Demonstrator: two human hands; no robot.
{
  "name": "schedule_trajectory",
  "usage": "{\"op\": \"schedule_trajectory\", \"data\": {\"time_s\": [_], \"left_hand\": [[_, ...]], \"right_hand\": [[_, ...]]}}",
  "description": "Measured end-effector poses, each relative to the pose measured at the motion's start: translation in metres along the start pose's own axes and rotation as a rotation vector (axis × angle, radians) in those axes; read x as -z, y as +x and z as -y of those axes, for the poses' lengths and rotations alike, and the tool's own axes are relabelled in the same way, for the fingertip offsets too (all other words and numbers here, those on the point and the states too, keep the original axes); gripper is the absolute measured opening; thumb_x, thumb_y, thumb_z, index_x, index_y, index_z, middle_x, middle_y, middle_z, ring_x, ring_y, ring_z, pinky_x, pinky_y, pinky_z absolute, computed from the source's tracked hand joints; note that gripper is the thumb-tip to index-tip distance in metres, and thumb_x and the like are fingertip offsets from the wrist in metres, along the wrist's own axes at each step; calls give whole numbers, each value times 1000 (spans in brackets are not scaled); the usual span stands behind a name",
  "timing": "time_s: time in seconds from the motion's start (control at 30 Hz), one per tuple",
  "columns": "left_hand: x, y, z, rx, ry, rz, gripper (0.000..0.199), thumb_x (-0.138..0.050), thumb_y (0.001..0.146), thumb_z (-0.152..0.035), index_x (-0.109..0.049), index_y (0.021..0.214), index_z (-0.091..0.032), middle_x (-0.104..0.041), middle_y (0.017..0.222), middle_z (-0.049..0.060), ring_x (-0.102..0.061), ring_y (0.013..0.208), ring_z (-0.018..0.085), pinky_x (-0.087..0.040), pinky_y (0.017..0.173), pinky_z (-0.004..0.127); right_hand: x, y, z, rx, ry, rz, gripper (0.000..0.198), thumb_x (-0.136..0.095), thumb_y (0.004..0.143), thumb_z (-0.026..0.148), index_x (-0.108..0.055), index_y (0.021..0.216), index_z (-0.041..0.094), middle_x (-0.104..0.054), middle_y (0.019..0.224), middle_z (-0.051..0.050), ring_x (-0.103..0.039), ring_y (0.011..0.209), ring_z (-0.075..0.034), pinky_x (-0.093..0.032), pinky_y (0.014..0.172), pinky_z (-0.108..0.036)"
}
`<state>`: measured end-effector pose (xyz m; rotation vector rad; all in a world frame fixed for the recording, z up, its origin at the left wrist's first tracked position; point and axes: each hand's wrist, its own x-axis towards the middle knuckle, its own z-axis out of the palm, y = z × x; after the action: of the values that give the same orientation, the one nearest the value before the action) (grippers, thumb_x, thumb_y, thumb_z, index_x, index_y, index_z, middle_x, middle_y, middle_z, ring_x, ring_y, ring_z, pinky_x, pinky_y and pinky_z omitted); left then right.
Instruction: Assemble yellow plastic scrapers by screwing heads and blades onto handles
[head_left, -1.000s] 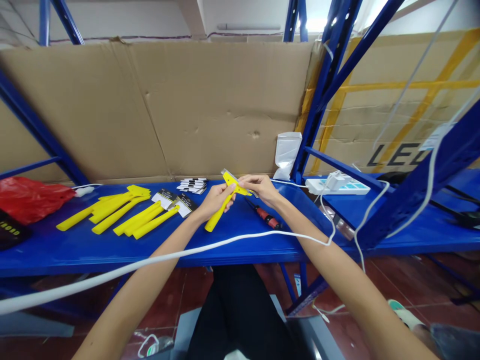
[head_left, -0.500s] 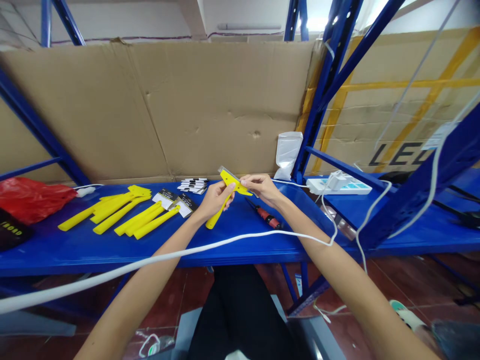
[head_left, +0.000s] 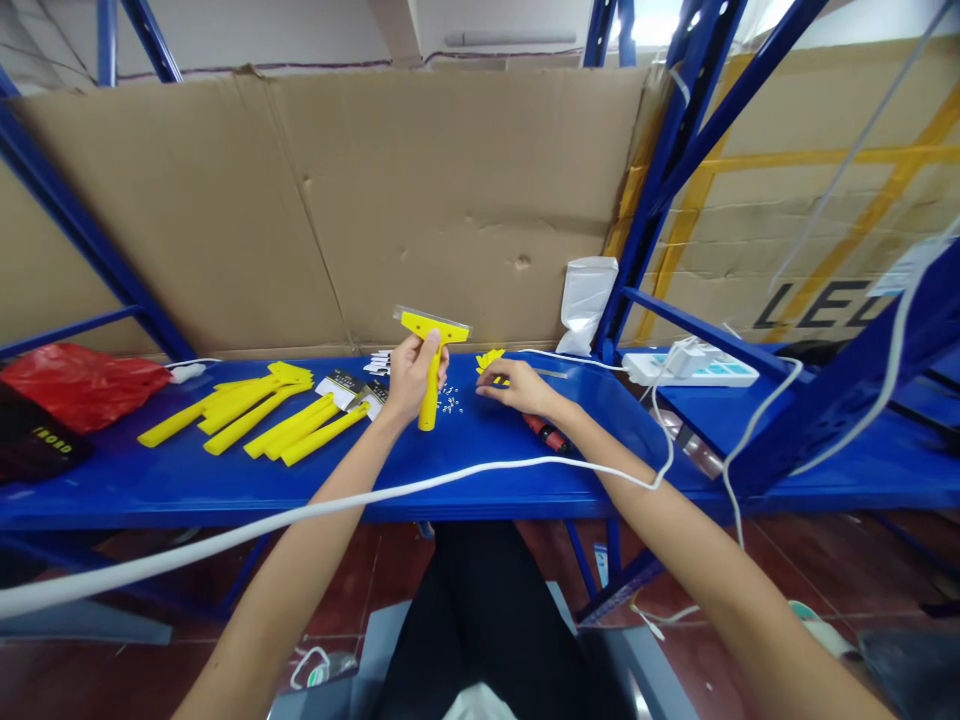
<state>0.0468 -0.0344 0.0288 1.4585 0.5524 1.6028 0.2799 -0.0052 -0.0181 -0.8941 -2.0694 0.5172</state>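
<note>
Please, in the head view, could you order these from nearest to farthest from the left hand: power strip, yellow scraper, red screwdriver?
1. Yellow scraper: held in the left hand.
2. Red screwdriver: to the right, partly hidden.
3. Power strip: farther right.

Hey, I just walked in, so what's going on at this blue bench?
Someone is holding a T-shaped yellow tool in their left hand, head up. Their right hand is at some small yellow pieces; whether it grips one isn't clear. A red-and-black tool lies partly behind that forearm, tiny loose bits lie between the hands, and more yellow tools lie to the left.
</note>
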Motion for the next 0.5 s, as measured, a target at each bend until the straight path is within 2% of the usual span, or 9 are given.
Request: {"op": "schedule_trajectory", "data": {"time_s": [0.13,0.23,0.5], "left_hand": [[1,2,-1,60,-7,-20,48,-82,97,-64,-60,91,-22,-65,80,-1,-53,55,7,-44,46,22],[1,2,2,144,-16,-32,47,-82,98,-61,-59,90,-21,-65,82,-1,-53,55,7,-43,46,22],[4,2,13,344,-62,3,50,-89,91,-58,-60,84,-17,-63,78,-1,-54,52,7,-41,41,20]], "right_hand": [[-15,4,1,17,17,191,23,-89,88,42,-86,98,22,-85,98,-9,-75,86,-24,-57,85,-36],[-21,13,1,2,14,286,19,-89,87,40,-87,94,22,-84,98,-8,-73,84,-23,-54,82,-34],[-22,45,1,-30,44,544,8,-86,82,28,-84,84,20,-81,79,-1,-68,72,-17,-50,72,-28]]}}
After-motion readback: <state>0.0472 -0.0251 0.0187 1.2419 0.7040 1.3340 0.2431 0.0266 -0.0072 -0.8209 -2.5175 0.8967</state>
